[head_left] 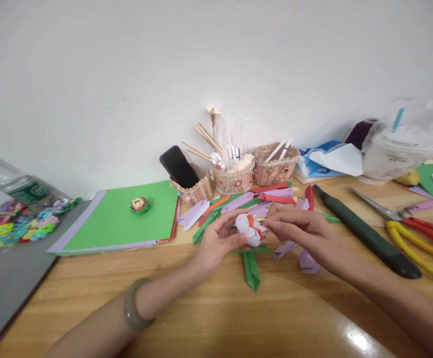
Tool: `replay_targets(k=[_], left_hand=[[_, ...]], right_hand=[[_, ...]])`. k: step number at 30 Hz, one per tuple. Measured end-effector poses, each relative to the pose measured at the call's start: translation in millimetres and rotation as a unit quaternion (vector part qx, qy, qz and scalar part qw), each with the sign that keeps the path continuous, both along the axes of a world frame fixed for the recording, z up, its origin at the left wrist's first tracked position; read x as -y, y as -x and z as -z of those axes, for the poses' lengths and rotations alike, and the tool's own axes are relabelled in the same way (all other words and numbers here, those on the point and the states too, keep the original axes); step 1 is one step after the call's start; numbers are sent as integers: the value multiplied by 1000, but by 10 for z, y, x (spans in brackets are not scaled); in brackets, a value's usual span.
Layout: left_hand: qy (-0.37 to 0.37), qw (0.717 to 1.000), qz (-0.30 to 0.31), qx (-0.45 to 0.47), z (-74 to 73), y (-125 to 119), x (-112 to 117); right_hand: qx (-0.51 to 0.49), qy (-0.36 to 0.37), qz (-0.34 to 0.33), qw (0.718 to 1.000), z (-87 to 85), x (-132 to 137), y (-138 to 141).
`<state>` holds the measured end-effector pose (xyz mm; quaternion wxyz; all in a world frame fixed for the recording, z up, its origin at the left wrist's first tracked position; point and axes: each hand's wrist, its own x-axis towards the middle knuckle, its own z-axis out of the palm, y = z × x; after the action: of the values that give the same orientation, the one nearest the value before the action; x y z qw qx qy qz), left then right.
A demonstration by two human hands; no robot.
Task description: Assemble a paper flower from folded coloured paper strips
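In the middle of the head view, a small folded paper flower with white outer petals and orange inside is held just above the table. My left hand grips it from the left between thumb and fingers. From the right, my right hand pinches at the flower's edge; its fingertips partly hide the spot they touch. Folded paper strips in purple, green, red and orange lie in a pile behind and beneath the hands. One green folded strip points toward me below the flower.
Behind the pile stand decorated baskets, one with a phone. Scissors and a dark green cutter lie right, below a lidded drink cup. Left, a finished green-based flower sits on green paper.
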<state>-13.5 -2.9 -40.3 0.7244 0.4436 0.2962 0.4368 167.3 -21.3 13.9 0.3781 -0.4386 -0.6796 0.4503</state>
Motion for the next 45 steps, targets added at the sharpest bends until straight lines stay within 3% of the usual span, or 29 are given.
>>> replay_targets(k=[3,9,16,20,25,33,38,45], left_hand=[[6,1000,-4,6,-6,-2,-2],[8,1000,2,17,-24,-14,-4],[22,999,7,25,-61,-21,4],[28,999,1,23,-50,-17,-9],[27,1000,-1,15,-30,-15,-13],[34,999,-6,-5,-29,-13,-5],[30,999,-13,-3,-22,-9,-11],[36,999,-1,1,-57,-14,-7]], right_hand=[[-50,69,-14,996,13,-20,-14],[-52,56,-7,997,72,-68,-28],[-75,99,-10,992,76,-76,-26],[5,-26,7,1000,75,-55,-12],[134,-216,27,967,172,-35,27],[178,-288,61,939,328,-21,58],[151,-259,42,953,233,-30,35],[36,-47,-4,998,92,-46,-41]])
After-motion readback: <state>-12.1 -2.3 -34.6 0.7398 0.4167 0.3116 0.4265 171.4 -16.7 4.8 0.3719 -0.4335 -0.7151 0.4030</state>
